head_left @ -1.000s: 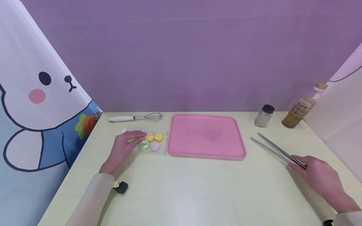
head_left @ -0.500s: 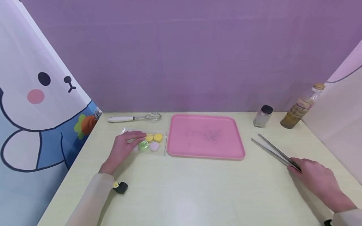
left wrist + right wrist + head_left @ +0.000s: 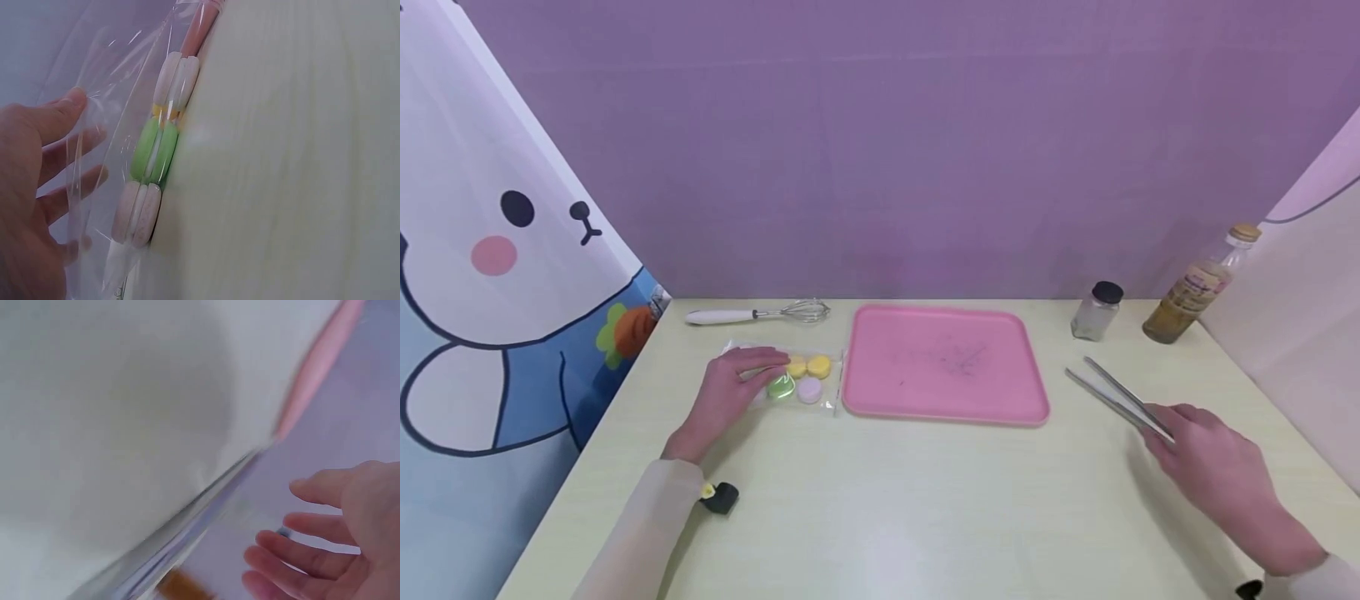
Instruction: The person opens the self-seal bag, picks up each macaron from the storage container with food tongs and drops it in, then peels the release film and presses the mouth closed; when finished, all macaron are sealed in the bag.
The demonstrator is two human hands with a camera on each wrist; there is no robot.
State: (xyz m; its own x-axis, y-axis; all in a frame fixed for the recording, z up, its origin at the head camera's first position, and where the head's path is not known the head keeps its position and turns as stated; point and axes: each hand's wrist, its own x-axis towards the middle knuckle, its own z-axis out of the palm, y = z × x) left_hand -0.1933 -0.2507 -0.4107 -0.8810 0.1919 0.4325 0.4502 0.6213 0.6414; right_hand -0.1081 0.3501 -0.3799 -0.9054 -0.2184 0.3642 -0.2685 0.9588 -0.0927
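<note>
A clear plastic bag of macarons (image 3: 781, 385), with yellow, green and pale lilac ones showing, lies left of the pink tray (image 3: 947, 358). My left hand (image 3: 727, 392) holds the film at the bag's left end. In the left wrist view, the thumb is at the raised film and the fingers show through it, beside a green macaron (image 3: 154, 147). Metal tongs (image 3: 1116, 392) lie right of the tray, tips apart and pointing away from me. My right hand (image 3: 1217, 475) is over their handle end, partly hiding it. In the right wrist view, its fingers are spread beside the blurred tongs (image 3: 187, 531).
Behind the bag lies a whisk (image 3: 760, 313) with a white handle. A small jar (image 3: 1096, 311) with a black lid stands at the back right, beside a corked glass bottle (image 3: 1192, 287). The purple wall backs the table.
My right hand has moved leftward and forward along the tongs, covering more of their handle end. The tongs' tips stay almost in place. My left hand and the bag have hardly moved.
</note>
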